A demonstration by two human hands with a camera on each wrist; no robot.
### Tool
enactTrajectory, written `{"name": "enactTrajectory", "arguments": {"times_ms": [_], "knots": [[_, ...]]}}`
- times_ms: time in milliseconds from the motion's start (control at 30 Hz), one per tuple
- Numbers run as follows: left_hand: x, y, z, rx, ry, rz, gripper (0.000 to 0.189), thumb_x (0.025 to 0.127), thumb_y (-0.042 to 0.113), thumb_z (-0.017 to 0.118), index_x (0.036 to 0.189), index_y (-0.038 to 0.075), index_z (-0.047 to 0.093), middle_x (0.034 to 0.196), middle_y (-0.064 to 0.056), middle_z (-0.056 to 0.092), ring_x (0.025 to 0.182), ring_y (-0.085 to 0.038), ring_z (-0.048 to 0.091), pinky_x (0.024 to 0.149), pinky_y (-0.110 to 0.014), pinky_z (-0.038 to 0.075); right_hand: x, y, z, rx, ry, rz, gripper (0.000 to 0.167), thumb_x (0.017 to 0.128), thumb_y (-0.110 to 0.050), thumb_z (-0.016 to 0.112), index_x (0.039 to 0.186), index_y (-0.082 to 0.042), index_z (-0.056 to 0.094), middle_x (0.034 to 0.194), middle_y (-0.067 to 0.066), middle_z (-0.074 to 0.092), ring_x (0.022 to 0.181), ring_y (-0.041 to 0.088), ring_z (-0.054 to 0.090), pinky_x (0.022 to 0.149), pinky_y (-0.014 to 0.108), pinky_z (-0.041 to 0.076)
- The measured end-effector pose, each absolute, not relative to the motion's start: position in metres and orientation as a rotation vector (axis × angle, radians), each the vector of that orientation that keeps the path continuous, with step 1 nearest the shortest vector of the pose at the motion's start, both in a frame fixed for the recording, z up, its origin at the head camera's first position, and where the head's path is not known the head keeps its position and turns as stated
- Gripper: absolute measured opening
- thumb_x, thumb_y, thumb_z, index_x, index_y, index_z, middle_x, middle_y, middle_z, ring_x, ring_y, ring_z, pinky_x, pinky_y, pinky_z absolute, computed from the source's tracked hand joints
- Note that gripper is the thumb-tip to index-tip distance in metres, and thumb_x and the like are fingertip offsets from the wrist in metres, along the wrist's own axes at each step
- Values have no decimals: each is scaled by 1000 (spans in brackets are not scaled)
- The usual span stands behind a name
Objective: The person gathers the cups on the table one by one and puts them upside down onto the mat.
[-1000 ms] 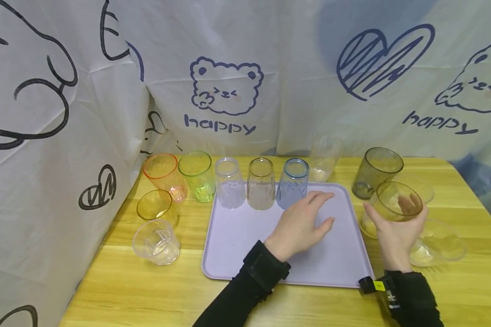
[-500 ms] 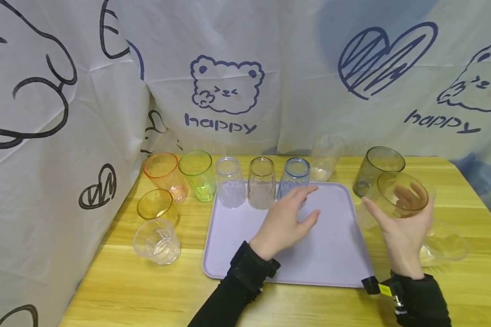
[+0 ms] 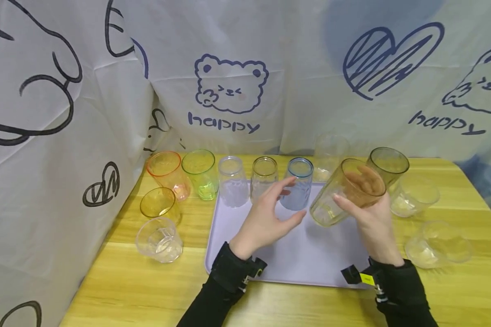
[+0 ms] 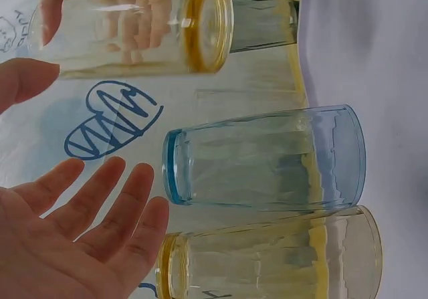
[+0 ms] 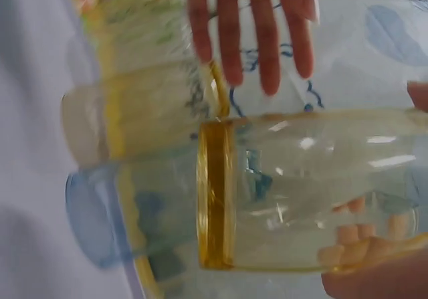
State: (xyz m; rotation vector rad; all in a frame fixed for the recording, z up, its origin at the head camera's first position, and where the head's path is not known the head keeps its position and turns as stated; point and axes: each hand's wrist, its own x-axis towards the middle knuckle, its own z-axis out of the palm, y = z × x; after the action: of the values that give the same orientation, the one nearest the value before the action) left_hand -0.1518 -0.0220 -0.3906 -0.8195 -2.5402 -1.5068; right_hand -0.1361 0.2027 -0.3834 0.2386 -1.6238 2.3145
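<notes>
My right hand [image 3: 374, 222] grips a yellowish clear glass [image 3: 331, 204], tilted with its mouth toward the upper right and held above the right part of the lilac tray [image 3: 278, 272]. Its thick amber base [image 5: 215, 195] shows large in the right wrist view. My left hand [image 3: 266, 222] hovers over the tray with spread, relaxed fingers and holds nothing. Closest to it is an upside-down blue glass [image 4: 267, 158]. Left of that, an upside-down brownish glass [image 3: 263, 172] and an upside-down pale lilac glass [image 3: 233, 188] complete a row along the tray's back edge.
On the left stand red-rimmed [image 3: 169, 175], green [image 3: 202, 175], amber [image 3: 159, 204] and clear [image 3: 159, 240] glasses. A smoky grey glass [image 3: 388, 163] and clear tumblers [image 3: 413, 195] [image 3: 438, 245] are on the right. Behind the tray's back right corner stands a tall clear glass [image 3: 327, 154]. A printed cloth [image 3: 303, 91] hangs behind.
My right hand has lifted the yellowish glass from the table at the right, brought it left over the tray and tilted it. My left hand has moved left and slightly toward me.
</notes>
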Motion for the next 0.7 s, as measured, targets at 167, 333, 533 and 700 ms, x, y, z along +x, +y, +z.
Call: {"name": "enactTrajectory", "arguments": {"times_ms": [167,333,533,700], "knots": [[-152,-23,-393,-863,-2557,-1517,77,88,25,76,153,10,39,150,-9,52,132,-26,55,113,-38,47,-139,196,-387,496,-1563,2414,71,79,28,61,142,-4,48,125,-1,69,116,10,66,105,22,51],[-151,-18,-395,-886,-2568,-1450,80,88,30,77,154,8,37,147,-10,54,132,-25,56,110,-35,49,-140,189,-389,473,-1665,2403,74,79,28,60,144,-4,45,127,-1,65,119,8,62,107,20,49],[-148,-6,-400,-906,-2600,-1334,87,86,36,78,156,12,32,150,-9,52,131,-22,57,107,-35,51,-139,182,-391,377,-1888,2324,74,84,21,61,149,-6,40,130,-1,57,123,7,56,109,19,46],[-145,2,-403,-830,-2630,-1259,95,85,42,78,158,8,28,157,-10,46,139,-25,52,112,-40,48,-136,175,-391,365,-1992,2270,66,90,12,60,148,-13,41,135,4,52,126,10,53,108,21,47]]}}
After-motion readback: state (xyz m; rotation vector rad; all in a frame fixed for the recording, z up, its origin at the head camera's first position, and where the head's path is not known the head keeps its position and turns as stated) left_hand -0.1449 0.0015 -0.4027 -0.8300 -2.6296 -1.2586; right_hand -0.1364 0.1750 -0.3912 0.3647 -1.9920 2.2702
